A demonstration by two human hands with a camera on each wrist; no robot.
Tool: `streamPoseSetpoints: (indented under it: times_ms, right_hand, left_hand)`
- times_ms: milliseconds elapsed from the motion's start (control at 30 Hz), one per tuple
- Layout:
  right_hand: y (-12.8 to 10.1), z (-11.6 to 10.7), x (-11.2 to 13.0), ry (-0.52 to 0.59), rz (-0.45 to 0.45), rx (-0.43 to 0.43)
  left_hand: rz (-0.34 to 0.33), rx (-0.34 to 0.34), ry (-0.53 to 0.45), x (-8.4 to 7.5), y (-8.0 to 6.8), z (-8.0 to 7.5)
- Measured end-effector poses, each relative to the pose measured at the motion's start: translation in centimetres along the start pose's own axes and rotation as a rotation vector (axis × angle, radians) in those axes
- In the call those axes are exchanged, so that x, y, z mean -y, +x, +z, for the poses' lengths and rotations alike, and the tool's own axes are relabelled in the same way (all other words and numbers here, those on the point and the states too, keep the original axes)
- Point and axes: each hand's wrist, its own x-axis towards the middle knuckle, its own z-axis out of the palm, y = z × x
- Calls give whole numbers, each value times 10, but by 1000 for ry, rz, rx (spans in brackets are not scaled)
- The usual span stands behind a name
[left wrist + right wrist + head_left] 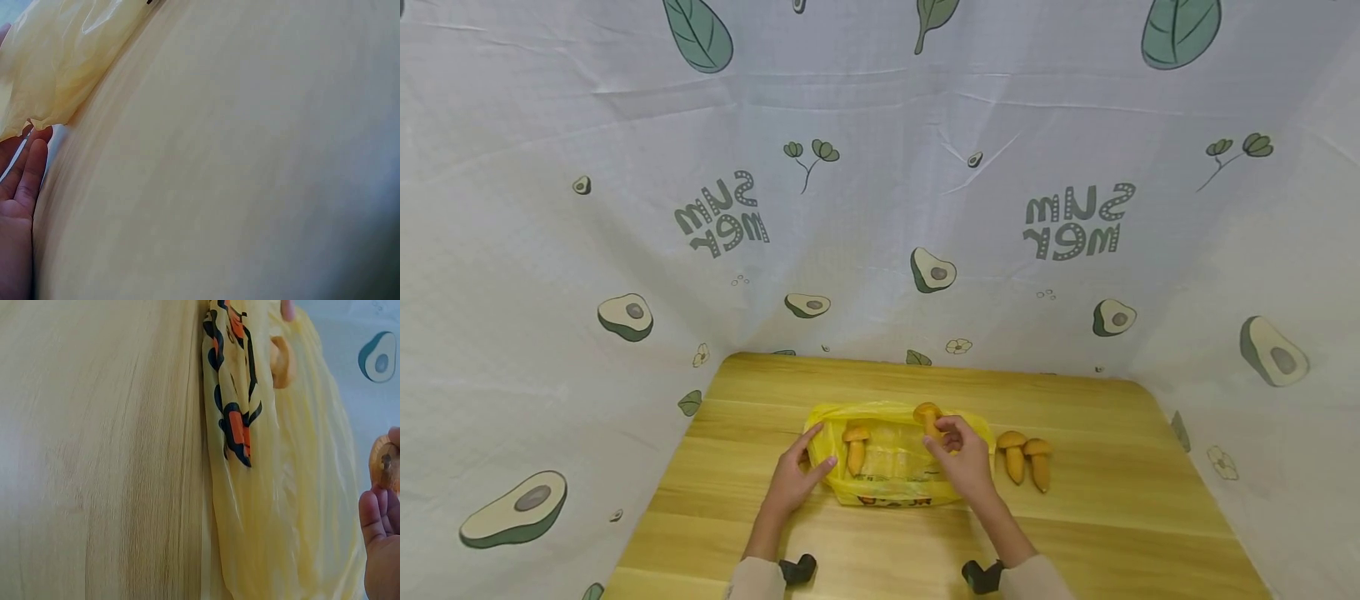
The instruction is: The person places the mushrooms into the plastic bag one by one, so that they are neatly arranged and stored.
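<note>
Wooden table (pixel 1097 508), hands (pixel 880 471) at yellow bag (pixel 891 483) mid-surface, edges well apart.

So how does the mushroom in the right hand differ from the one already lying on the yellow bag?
The orange toy mushroom in the right hand is gripped, raised over the yellow plastic bag; the orange toy mushroom near the left hand lies untouched, cap away. Both look alike in colour and shape.

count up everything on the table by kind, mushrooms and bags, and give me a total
Mushrooms: 4 (one in the right hand at, one in the bag, two on the table at and)
Yellow plastic bags: 1
Total: 5
</note>
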Motion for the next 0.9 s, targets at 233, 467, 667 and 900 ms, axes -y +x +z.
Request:
streamPoseSetpoints:
  times_ms: [233, 467, 667, 900]
  right_hand:
    - [1, 7, 1, 2, 8, 0]
    - [0, 16, 2, 11, 10, 39]
    - [-1, 25, 2, 8, 2, 73]
    - [-6, 39, -2, 21, -14, 106]
  left_hand:
    - [4, 3, -5, -1, -1, 0]
    - [16, 4, 2, -3, 0, -1]
    - [17, 6, -1, -3, 2, -2]
    - [26, -2, -12, -1, 0, -1]
